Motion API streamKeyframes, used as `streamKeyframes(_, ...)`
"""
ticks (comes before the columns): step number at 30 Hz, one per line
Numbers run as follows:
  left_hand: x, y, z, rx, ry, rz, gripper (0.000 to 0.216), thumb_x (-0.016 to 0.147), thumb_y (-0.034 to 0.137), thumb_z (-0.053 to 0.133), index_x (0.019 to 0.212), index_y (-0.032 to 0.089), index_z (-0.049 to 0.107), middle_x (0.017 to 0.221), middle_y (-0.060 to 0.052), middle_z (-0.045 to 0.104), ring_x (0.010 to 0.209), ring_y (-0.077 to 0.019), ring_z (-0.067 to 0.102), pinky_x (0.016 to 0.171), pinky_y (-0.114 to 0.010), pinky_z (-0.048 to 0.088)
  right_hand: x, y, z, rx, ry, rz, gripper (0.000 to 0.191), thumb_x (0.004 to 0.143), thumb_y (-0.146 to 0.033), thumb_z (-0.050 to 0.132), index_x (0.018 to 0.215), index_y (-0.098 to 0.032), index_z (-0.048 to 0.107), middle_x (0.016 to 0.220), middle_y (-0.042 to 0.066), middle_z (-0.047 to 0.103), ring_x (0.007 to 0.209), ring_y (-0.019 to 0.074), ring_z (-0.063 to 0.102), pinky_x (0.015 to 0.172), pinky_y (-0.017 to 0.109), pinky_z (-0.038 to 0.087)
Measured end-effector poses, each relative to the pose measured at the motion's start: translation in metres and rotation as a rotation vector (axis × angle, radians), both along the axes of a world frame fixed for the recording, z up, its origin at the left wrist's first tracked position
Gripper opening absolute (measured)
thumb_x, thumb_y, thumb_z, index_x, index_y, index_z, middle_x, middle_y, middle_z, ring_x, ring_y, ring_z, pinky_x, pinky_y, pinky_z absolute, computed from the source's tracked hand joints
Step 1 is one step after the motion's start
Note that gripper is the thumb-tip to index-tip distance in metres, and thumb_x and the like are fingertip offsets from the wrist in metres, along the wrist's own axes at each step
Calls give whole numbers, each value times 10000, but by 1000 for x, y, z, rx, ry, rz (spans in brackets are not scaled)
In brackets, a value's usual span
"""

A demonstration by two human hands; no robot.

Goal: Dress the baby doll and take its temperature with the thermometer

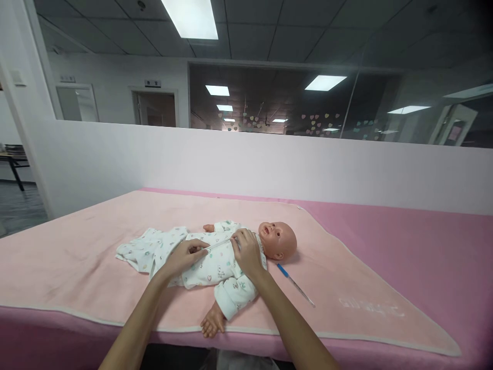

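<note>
I look down on the pink bed under a pale blanket; the doll lies on its back near the front edge, head to the right. My left hand and right hand both pinch its suit at the chest. A hard tug could, I judge, drag it off the edge or knock the stick beside it
</note>
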State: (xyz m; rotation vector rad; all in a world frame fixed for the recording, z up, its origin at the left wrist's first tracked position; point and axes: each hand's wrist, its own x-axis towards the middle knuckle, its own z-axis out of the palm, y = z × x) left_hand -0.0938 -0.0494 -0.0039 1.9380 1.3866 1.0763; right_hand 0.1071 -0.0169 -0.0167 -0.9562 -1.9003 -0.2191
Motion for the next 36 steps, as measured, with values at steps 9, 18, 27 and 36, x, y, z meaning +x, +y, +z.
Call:
streamKeyframes(9, 8, -5, 4, 11, -107, -59, 252, 722, 372, 507, 819, 181, 640, 894, -51, 645, 819, -198, 572, 684, -267, 441, 0, 1, 0, -4, 1, -9, 95, 827, -184, 439, 757, -191, 504, 779, 20, 541, 742, 158, 452, 694, 286, 318)
streamKeyframes(18, 13, 1, -10, 259, 111, 151, 218, 766, 332, 461, 764, 206, 638, 819, -27, 655, 783, -198, 580, 712, -292, 426, 0, 0, 0, -41, 18, -13, 85, 817, -171, 459, 747, -188, 503, 776, 10, 552, 754, 153, 463, 711, 283, 314)
streamKeyframes(27, 13, 2, -14, 287, 282, 156, 286, 775, 391, 434, 819, 218, 658, 892, -33, 663, 852, -225, 578, 749, -316, 421, 0, 0, -2, -43, 30, -12, 77, 803, -162, 479, 739, -184, 515, 768, 4, 560, 758, 147, 464, 718, 275, 309)
streamKeyframes(36, 21, -1, -14, 331, 339, 270, 198, 776, 325, 400, 742, 206, 555, 788, -8, 626, 748, -181, 563, 660, -278, 405, 0, -2, 2, -17, -126, -36, 113, 817, -161, 440, 759, -172, 537, 771, 20, 571, 757, 151, 461, 726, 280, 316)
